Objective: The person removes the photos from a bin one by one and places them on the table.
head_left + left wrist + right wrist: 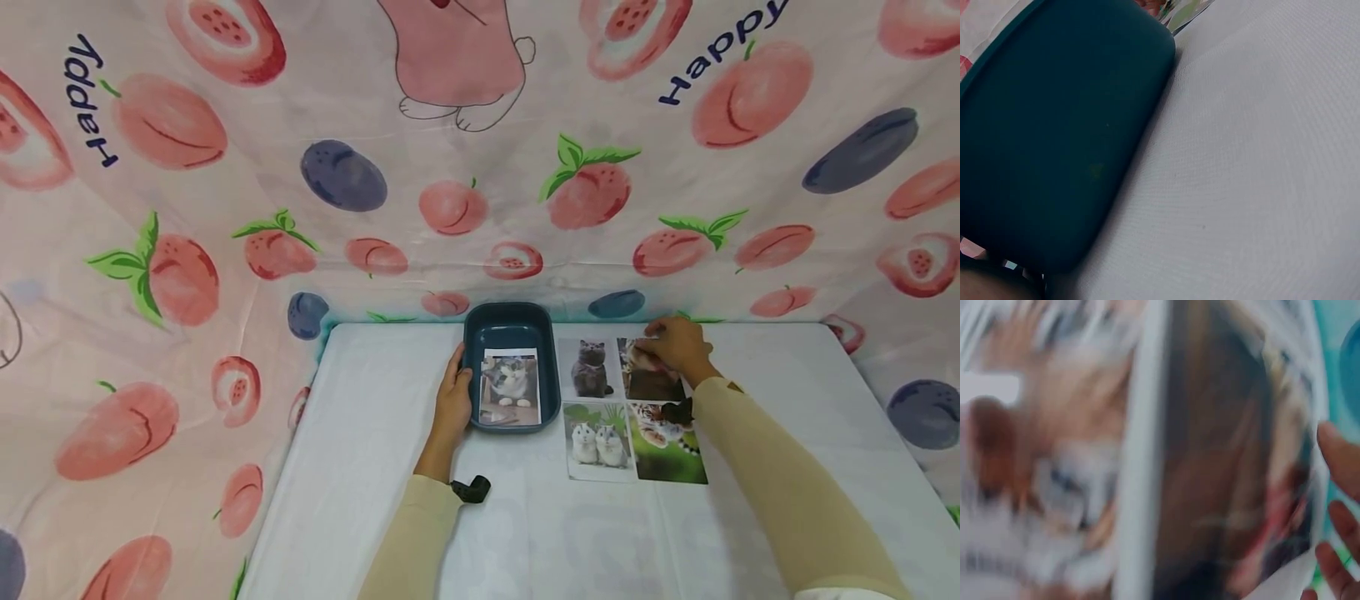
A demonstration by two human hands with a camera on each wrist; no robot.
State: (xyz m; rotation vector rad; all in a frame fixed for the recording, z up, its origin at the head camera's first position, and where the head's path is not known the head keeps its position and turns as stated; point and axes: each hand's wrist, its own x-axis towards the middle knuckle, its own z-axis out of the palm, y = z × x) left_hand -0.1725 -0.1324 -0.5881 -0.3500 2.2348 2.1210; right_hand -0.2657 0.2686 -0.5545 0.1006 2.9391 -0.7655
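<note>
A dark teal tray (512,310) stands at the table's far edge, with a photo card of a grey-and-white cat (510,387) inside. My left hand (452,396) holds the tray's left side. Right of it, four photo cards lie in two rows: a grey cat (592,371), a brown picture (652,379), two white hamsters (600,442) and a tiger cub on green (667,450). My right hand (678,346) reaches over the brown card and partly covers it. In the right wrist view, separated fingers (1341,462) touch the far edge of a glossy, blurred card.
A white cloth covers the table (540,533). Behind it hangs a pink fabric backdrop (480,150) printed with peaches and blue fruit, meeting the table just beyond the tray. Black wrist cameras sit on the left wrist (471,490) and right wrist (677,411).
</note>
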